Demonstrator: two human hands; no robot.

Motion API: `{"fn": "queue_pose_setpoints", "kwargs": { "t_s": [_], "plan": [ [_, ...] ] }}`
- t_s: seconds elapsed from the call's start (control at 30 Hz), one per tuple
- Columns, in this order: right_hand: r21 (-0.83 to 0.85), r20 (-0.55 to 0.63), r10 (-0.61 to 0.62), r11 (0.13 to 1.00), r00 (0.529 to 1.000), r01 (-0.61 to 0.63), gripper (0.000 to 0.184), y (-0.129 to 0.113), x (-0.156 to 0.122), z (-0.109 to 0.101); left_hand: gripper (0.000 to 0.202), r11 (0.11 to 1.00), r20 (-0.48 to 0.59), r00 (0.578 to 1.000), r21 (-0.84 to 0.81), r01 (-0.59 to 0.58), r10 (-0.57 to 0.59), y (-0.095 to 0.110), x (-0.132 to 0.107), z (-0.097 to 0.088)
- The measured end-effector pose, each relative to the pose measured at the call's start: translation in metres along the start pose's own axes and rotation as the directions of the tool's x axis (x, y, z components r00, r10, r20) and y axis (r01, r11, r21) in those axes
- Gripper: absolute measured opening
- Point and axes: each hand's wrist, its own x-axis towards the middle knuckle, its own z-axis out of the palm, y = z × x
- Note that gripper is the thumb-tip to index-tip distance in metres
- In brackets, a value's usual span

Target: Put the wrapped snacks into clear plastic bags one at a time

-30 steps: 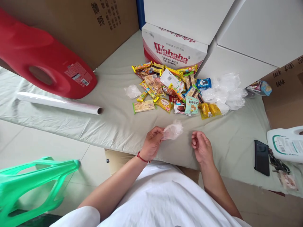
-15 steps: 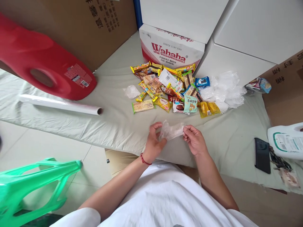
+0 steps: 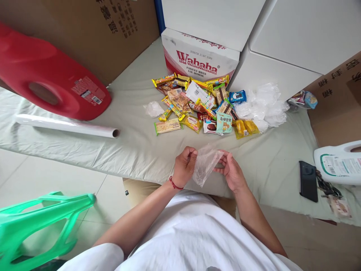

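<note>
A clear thin plastic bag hangs spread out between my two hands, above the front of the cloth-covered surface. My left hand pinches its left edge between thumb and fingers. On the other side, my right hand has its fingers apart, with the fingertips behind or against the bag's right edge. Beyond the hands lies a heap of wrapped snacks. Beside it on the right is a pile of clear plastic bags, and a crumpled clear bag lies to its left.
A white roll and a red jug lie on the left. Behind the snacks stands a Wahaba-style printed carton. At right are a phone, keys and a white bottle. A green stool stands lower left.
The plastic bag, bunched and stretched sideways before, is now opened out and hangs downward. My left fingers have closed on its edge; my right fingers have spread from their pinch.
</note>
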Motion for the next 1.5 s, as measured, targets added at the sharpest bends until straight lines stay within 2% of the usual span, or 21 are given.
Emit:
{"fn": "queue_pose_setpoints", "kwargs": {
  "t_s": [0.07,0.13,0.2,0.27,0.33,0.4,0.43,0.47,0.53,0.57,0.67,0.73,0.83,0.9,1.0,1.1,1.17,1.23,1.37,1.5],
  "plan": [
    [-0.014,0.004,0.019,1.000,1.000,-0.019,0.062,0.001,0.001,0.007,0.028,0.999,0.010,0.999,-0.002,-0.037,0.037,-0.001,-0.001,0.001],
    [-0.018,-0.034,-0.005,1.000,0.999,0.004,0.054,0.001,0.004,0.011,0.029,0.998,-0.065,0.997,-0.033,-0.055,0.052,-0.002,0.001,0.000],
    [-0.039,-0.052,-0.050,0.998,0.997,0.048,0.048,0.000,0.008,0.008,0.031,0.997,-0.149,0.989,-0.077,-0.031,0.020,-0.003,0.006,-0.004],
    [-0.130,-0.077,-0.133,0.984,0.988,0.122,0.046,-0.001,0.010,0.001,0.032,0.993,-0.166,0.986,-0.114,0.011,-0.030,-0.005,0.010,-0.008],
    [-0.305,-0.166,-0.316,0.917,0.934,0.256,0.042,-0.003,0.007,-0.006,0.033,0.991,-0.154,0.987,-0.130,0.033,-0.053,-0.007,0.011,-0.011],
    [-0.458,-0.224,-0.497,0.813,0.838,0.360,0.033,-0.005,0.001,-0.008,0.033,0.990,-0.158,0.986,-0.139,0.028,-0.050,-0.009,0.009,-0.011],
    [-0.486,-0.206,-0.516,0.791,0.832,0.371,0.029,-0.006,-0.001,-0.005,0.033,0.988,-0.160,0.986,-0.149,0.025,-0.049,-0.009,0.007,-0.010],
    [-0.479,-0.162,-0.478,0.803,0.863,0.355,0.028,-0.007,-0.003,-0.001,0.032,0.985,-0.155,0.987,-0.169,0.025,-0.052,-0.010,0.005,-0.007],
    [-0.412,-0.041,-0.314,0.870,0.949,0.270,0.032,-0.005,-0.004,0.015,0.032,0.972,-0.119,0.990,-0.230,0.044,-0.073,-0.008,0.002,-0.002],
    [-0.379,0.010,-0.237,0.898,0.971,0.223,0.036,-0.004,-0.003,0.024,0.031,0.962,-0.087,0.992,-0.266,0.064,-0.090,-0.007,0.000,0.001],
    [-0.280,0.096,-0.133,0.947,0.986,0.155,0.042,0.004,0.006,0.049,0.030,0.922,0.011,0.988,-0.357,0.150,-0.156,-0.003,-0.001,0.006],
    [-0.211,0.130,-0.116,0.967,0.985,0.142,0.038,0.006,0.011,0.056,0.030,0.894,0.013,0.975,-0.397,0.208,-0.221,-0.001,0.001,0.003],
    [-0.128,0.096,-0.134,0.981,0.986,0.145,0.037,0.003,0.014,0.051,0.030,0.861,-0.057,0.951,-0.444,0.249,-0.304,0.002,0.005,-0.005],
    [-0.101,0.062,-0.111,0.988,0.992,0.117,0.041,0.000,0.013,0.045,0.030,0.844,-0.076,0.944,-0.475,0.249,-0.321,0.004,0.006,-0.009],
    [-0.121,0.119,-0.036,0.991,0.992,0.051,0.047,-0.002,0.009,0.043,0.029,0.821,0.005,0.951,-0.505,0.268,-0.308,0.006,0.003,-0.006],
    [-0.188,0.189,-0.090,0.974,0.978,0.126,0.044,0.004,0.007,0.052,0.033,0.818,0.097,0.958,-0.502,0.282,-0.270,0.007,-0.002,0.005],
    [-0.185,0.173,-0.134,0.969,0.976,0.166,0.038,0.008,0.009,0.055,0.038,0.830,0.091,0.960,-0.485,0.276,-0.265,0.004,-0.003,0.008],
    [-0.127,0.130,-0.121,0.982,0.984,0.137,0.036,0.010,0.011,0.054,0.042,0.838,0.049,0.957,-0.472,0.274,-0.285,0.000,0.000,0.007],
    [-0.051,0.036,-0.108,0.993,0.993,0.110,0.035,0.002,0.011,0.036,0.041,0.803,-0.052,0.937,-0.534,0.266,-0.344,-0.006,0.011,-0.006],
    [-0.010,-0.051,-0.117,0.993,0.992,0.117,0.033,-0.015,0.006,0.000,0.038,0.791,-0.098,0.933,-0.565,0.234,-0.346,-0.004,0.020,-0.023]
  ]
}}
